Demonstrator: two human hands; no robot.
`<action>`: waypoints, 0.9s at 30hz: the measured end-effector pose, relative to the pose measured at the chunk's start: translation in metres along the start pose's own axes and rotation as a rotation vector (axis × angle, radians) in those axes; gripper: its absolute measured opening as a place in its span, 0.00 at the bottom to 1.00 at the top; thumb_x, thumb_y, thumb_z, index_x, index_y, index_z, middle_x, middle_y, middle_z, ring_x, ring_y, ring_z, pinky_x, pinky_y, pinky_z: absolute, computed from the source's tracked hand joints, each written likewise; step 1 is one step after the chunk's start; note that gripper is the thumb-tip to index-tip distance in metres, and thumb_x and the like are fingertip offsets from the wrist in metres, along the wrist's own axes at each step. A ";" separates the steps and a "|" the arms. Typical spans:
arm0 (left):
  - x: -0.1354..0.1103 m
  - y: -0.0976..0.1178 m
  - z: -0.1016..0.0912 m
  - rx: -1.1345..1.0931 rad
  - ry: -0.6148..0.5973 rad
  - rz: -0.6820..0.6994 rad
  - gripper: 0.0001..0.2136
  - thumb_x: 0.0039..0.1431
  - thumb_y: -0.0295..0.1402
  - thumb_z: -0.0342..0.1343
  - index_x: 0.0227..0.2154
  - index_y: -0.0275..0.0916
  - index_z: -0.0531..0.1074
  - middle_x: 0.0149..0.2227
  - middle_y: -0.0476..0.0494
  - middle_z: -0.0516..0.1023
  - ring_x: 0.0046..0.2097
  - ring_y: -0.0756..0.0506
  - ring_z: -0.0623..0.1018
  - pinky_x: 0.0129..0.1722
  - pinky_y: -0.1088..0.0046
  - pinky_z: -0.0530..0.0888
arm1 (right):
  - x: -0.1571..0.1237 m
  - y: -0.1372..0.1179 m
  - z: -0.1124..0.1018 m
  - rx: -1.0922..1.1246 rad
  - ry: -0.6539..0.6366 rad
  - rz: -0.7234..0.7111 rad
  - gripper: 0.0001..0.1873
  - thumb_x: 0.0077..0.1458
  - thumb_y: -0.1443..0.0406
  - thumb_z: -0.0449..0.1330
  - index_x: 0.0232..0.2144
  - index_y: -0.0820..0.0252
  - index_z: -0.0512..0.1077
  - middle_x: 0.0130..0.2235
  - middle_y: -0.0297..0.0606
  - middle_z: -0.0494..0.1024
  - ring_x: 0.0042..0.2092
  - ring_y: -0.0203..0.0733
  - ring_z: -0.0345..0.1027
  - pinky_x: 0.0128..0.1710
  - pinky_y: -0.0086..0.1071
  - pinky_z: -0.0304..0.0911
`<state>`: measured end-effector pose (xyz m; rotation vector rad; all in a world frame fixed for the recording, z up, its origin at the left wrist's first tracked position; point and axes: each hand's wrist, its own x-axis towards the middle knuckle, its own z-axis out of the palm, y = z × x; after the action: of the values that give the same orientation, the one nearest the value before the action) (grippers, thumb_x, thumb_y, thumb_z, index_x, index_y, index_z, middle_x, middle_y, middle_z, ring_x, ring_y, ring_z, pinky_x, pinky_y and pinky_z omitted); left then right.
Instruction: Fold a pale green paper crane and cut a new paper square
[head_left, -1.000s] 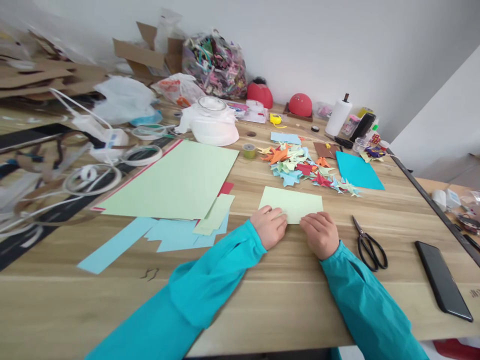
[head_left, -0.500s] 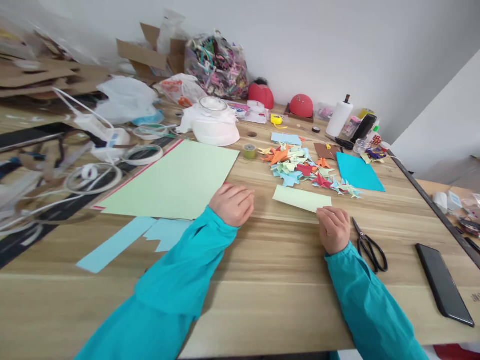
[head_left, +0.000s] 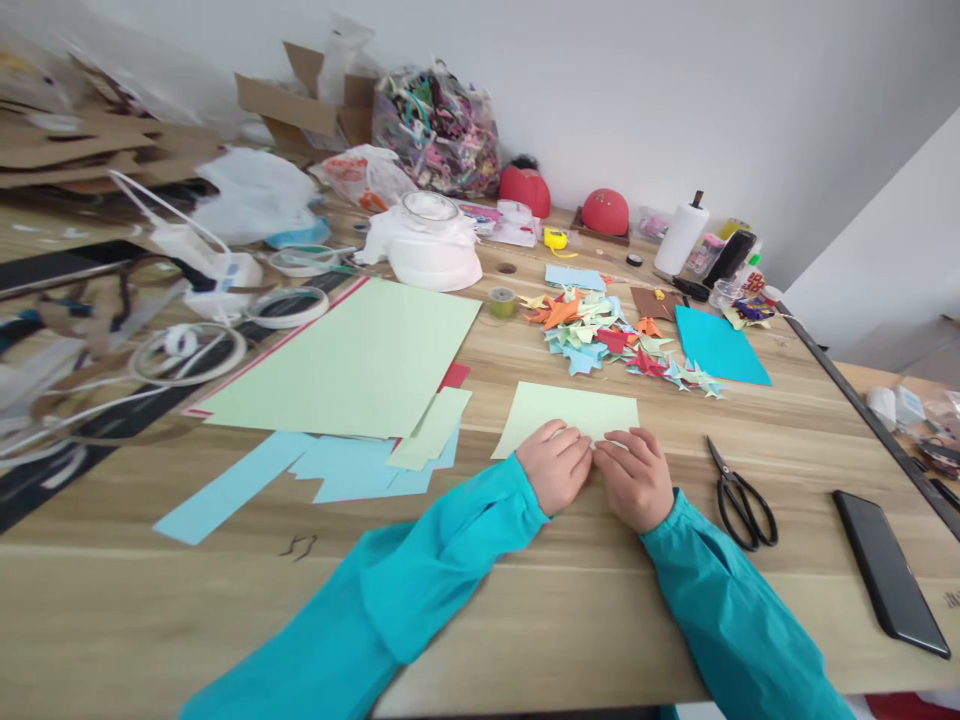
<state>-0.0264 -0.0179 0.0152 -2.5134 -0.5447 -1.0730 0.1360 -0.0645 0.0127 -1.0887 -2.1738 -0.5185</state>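
Observation:
A pale green sheet of paper (head_left: 574,408) lies on the table in front of me. Both hands meet at its near edge. My left hand (head_left: 556,466) has its fingers bent and closed on that edge, and my right hand (head_left: 636,478) pinches it just beside. My fingers hide the middle of the near edge. Beyond the sheet lies a pile of small folded paper pieces (head_left: 600,335) in orange, red, green and blue. Black-handled scissors (head_left: 741,495) rest to the right of my right hand.
At left lies a large pale green sheet (head_left: 352,360), with blue paper scraps (head_left: 352,465) below it. A turquoise sheet (head_left: 720,345) is beyond the pile. A black phone (head_left: 891,570) lies at right. Coiled white cables (head_left: 187,355), a white cap (head_left: 435,255) and a tape roll (head_left: 502,302) stand farther back.
My left hand has moved right, from beside the large sheet to the small green sheet. My right hand has shifted slightly left, bringing the small sheet nearer and flatter on the table.

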 end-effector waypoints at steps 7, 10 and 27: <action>-0.015 -0.029 -0.004 0.026 0.012 0.021 0.06 0.54 0.28 0.49 0.29 0.39 0.72 0.34 0.46 0.78 0.36 0.47 0.73 0.40 0.61 0.66 | -0.002 0.015 -0.004 -0.024 0.041 0.107 0.14 0.50 0.74 0.54 0.36 0.55 0.73 0.36 0.33 0.79 0.45 0.40 0.68 0.48 0.39 0.55; -0.021 -0.047 -0.009 0.041 0.026 0.023 0.05 0.52 0.28 0.51 0.30 0.39 0.72 0.35 0.46 0.78 0.36 0.46 0.73 0.40 0.61 0.66 | -0.005 0.025 -0.005 -0.031 0.095 0.189 0.14 0.50 0.75 0.55 0.35 0.53 0.74 0.36 0.33 0.80 0.44 0.42 0.69 0.45 0.39 0.56; -0.002 -0.010 -0.018 0.052 0.098 -0.012 0.07 0.54 0.24 0.50 0.34 0.36 0.72 0.37 0.44 0.78 0.42 0.45 0.74 0.46 0.62 0.67 | 0.004 0.003 -0.010 -0.037 0.071 0.059 0.14 0.50 0.75 0.55 0.36 0.54 0.72 0.37 0.32 0.79 0.45 0.41 0.68 0.50 0.41 0.53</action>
<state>-0.0438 -0.0178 0.0270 -2.4018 -0.5530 -1.1645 0.1405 -0.0661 0.0226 -1.1338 -2.0722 -0.5643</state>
